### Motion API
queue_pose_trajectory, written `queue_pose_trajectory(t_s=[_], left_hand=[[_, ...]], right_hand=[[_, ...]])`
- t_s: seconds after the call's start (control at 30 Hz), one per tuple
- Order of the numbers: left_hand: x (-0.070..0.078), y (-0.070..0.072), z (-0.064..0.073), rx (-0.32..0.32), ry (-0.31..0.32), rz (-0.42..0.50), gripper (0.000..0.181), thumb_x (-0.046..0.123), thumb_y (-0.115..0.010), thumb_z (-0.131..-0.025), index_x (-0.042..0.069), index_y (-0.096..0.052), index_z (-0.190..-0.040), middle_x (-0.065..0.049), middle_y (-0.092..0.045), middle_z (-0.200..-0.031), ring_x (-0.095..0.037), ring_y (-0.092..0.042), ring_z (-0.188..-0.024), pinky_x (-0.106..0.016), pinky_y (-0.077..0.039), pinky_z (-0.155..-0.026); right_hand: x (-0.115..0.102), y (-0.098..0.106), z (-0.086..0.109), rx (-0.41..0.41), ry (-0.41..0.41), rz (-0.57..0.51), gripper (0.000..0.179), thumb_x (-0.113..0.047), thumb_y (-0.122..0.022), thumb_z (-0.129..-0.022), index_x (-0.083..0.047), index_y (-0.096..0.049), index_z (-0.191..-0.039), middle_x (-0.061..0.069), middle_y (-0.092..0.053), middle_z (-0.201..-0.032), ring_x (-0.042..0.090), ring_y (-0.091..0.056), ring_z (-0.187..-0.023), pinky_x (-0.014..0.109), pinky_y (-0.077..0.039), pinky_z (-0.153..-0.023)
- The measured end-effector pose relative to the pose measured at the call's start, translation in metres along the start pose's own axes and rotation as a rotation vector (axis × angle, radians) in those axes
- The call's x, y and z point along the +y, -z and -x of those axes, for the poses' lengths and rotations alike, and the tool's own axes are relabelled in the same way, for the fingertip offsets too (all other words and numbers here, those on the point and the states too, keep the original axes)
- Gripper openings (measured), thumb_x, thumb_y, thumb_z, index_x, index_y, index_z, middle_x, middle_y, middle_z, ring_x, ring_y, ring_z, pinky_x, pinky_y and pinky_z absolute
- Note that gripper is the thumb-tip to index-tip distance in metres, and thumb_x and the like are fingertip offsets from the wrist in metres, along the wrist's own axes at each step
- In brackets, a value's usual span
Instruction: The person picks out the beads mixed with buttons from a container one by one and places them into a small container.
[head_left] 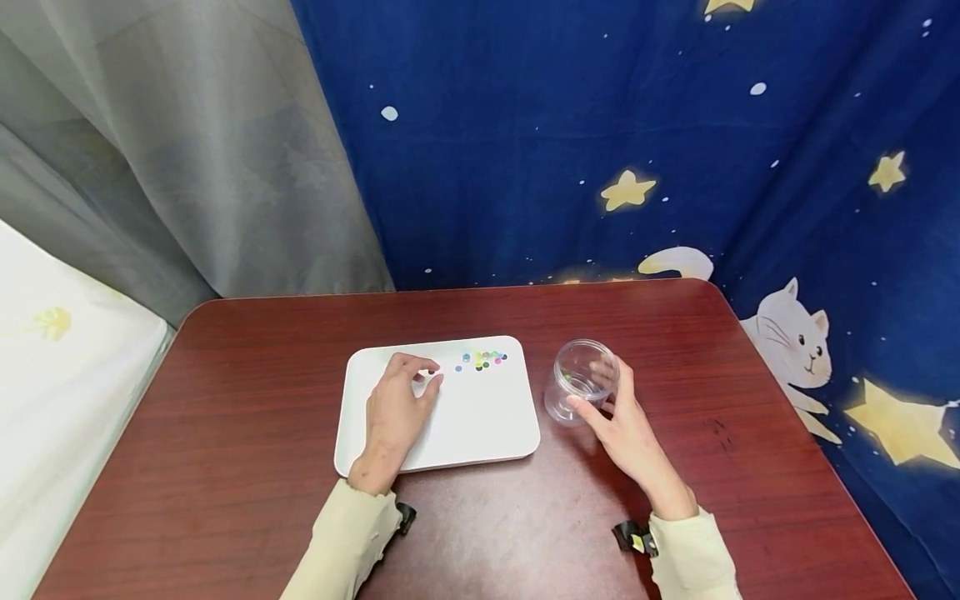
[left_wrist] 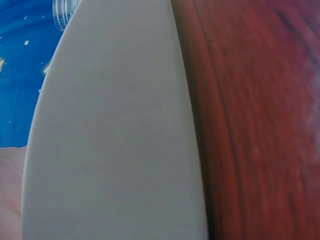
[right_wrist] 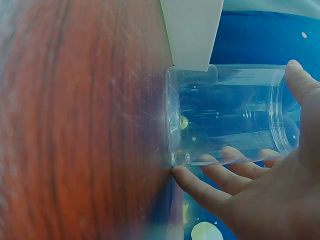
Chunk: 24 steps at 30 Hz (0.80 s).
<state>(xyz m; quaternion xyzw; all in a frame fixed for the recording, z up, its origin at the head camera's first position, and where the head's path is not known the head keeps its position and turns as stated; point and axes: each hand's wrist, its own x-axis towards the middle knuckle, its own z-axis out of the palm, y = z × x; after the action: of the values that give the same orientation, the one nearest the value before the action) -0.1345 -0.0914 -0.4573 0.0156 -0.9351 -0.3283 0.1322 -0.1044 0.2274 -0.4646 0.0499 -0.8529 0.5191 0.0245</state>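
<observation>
My left hand (head_left: pixel 396 412) is over the left half of a shallow white tray (head_left: pixel 480 425), thumb and index finger bent toward each other with a gap between the tips. A small dark bead (head_left: pixel 431 372) shows in that gap. Several small coloured beads (head_left: pixel 486 358) lie scattered near the tray's far right corner. Right of the tray, my right hand (head_left: pixel 628 431) holds a clear plastic jar (right_wrist: pixel 240 110), thumb at its rim and fingers along its side. Inside the jar, near its base, is a yellow-green bead (right_wrist: pixel 184 122). The left wrist view shows mainly the tray's outer side (left_wrist: pixel 115 125).
The tray and jar are on a reddish-brown wooden table (head_left: pixel 247 417) with rounded far corners. Behind it hang a grey curtain (head_left: pixel 217 150) and a blue curtain (head_left: pixel 510 167) with stars and a cat. White cloth (head_left: pixel 60 400) lies beyond the left edge.
</observation>
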Motion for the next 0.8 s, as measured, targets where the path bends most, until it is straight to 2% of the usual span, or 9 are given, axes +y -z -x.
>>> queue_pose_trajectory(t_s=[0.23,0.47,0.67,0.8], left_hand=[[-0.007,0.002,0.0,-0.018,0.036,-0.018,0.015,0.025,-0.076,-0.096,0.019,-0.078,-0.109,-0.001,-0.068,-0.116,-0.022,-0.071,-0.097,-0.046,-0.055,-0.074],[-0.013,0.004,-0.001,-0.016,0.051,-0.017,0.022,0.023,-0.077,-0.094,0.015,-0.078,-0.115,-0.006,-0.067,-0.121,-0.026,-0.07,-0.108,-0.049,-0.057,-0.081],[-0.017,0.005,-0.003,-0.026,0.089,-0.036,0.036,0.023,-0.077,-0.094,0.01,-0.071,-0.126,-0.013,-0.06,-0.132,-0.036,-0.06,-0.124,-0.055,-0.052,-0.095],[-0.018,0.006,-0.003,-0.063,0.119,-0.048,0.044,0.025,-0.076,-0.094,0.008,-0.066,-0.134,-0.016,-0.056,-0.139,-0.037,-0.053,-0.132,-0.058,-0.047,-0.1]], right_hand=[[-0.002,0.001,0.0,-0.002,-0.006,-0.003,0.08,-0.023,-0.071,-0.1,-0.014,-0.018,-0.159,0.016,-0.043,-0.157,0.041,-0.046,-0.147,0.065,-0.046,-0.108],[0.001,0.0,0.0,-0.002,-0.002,0.016,0.081,-0.023,-0.071,-0.1,-0.012,-0.017,-0.159,0.017,-0.043,-0.157,0.041,-0.046,-0.147,0.065,-0.046,-0.108],[0.001,0.0,-0.001,-0.005,-0.009,0.014,0.081,-0.024,-0.071,-0.1,-0.011,-0.016,-0.159,0.017,-0.042,-0.158,0.04,-0.045,-0.147,0.065,-0.045,-0.109],[-0.001,0.001,-0.001,-0.009,-0.014,0.009,0.081,-0.024,-0.07,-0.101,-0.012,-0.016,-0.16,0.017,-0.042,-0.158,0.04,-0.045,-0.148,0.066,-0.045,-0.109]])
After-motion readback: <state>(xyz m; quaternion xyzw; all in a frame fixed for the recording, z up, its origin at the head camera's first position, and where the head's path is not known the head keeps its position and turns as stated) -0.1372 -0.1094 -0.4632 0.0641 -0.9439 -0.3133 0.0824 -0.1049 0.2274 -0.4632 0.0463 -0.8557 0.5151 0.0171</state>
